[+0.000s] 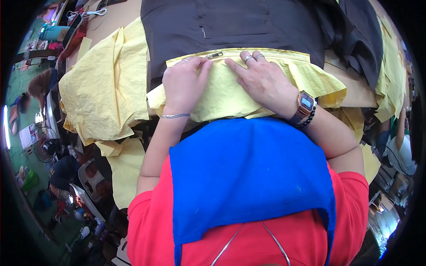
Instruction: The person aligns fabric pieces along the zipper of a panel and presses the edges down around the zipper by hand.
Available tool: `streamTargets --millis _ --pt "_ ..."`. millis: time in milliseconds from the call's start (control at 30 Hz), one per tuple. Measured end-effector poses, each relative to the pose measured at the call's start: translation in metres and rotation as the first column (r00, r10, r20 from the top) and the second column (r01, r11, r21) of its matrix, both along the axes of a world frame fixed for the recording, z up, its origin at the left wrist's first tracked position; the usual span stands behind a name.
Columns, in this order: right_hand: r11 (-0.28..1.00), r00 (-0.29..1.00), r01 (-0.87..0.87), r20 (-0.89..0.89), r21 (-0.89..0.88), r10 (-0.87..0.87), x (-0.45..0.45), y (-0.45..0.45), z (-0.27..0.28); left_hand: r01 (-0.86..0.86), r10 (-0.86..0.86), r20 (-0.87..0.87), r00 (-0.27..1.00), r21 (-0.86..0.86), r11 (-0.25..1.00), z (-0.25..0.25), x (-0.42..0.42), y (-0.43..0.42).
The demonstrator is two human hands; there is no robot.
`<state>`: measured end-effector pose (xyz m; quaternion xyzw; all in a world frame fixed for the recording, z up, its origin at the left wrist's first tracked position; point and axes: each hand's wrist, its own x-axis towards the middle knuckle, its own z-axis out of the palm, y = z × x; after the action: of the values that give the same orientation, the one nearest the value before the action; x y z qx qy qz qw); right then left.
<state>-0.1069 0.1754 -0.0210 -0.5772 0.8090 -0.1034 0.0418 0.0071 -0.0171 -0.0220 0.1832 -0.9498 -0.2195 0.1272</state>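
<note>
A yellow fabric piece (222, 95) lies in front of me, with a zipper (284, 56) running along its far edge. The zipper's metal pull (215, 55) sits between my hands. My left hand (184, 82) is closed at the left part of that edge, thumb and forefinger together on the yellow fabric; its fingertips are partly hidden. Flat on the fabric just below the zipper rests my right hand (262, 80), fingers stretched out and apart. Dark fabric (235, 26) spreads beneath and beyond the yellow piece.
Stacked yellow fabric pieces (106, 84) hang over the table edge at left, and more yellow pieces (390, 71) lie at far right. A red basket (76, 37) stands at the back left. Other people work at both sides, one in a white shirt (401, 153) at right.
</note>
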Motion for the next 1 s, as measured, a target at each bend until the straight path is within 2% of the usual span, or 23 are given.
streamTargets --millis 333,633,833,933,1000 --pt "1.000 1.000 -0.009 0.013 0.016 0.008 0.001 0.000 0.007 -0.136 0.119 0.140 0.983 0.120 0.983 0.003 0.002 -0.007" --pt "1.000 1.000 -0.009 -0.027 -0.019 0.009 0.000 0.000 -0.001 -0.167 0.142 0.159 0.977 0.158 0.973 0.004 -0.004 -0.010" --pt "1.000 1.000 -0.021 0.014 -0.002 0.021 0.000 -0.001 0.009 -0.164 0.146 0.158 0.977 0.106 0.981 0.003 -0.006 -0.007" --pt "0.996 0.989 -0.083 0.120 -0.045 0.087 0.000 -0.017 0.007 -0.126 0.121 0.200 0.972 0.013 0.992 0.008 -0.005 -0.004" --pt "0.994 0.992 -0.077 0.096 -0.074 0.084 0.007 -0.022 0.001 -0.055 0.060 0.091 0.994 -0.055 0.997 0.002 0.002 -0.006"
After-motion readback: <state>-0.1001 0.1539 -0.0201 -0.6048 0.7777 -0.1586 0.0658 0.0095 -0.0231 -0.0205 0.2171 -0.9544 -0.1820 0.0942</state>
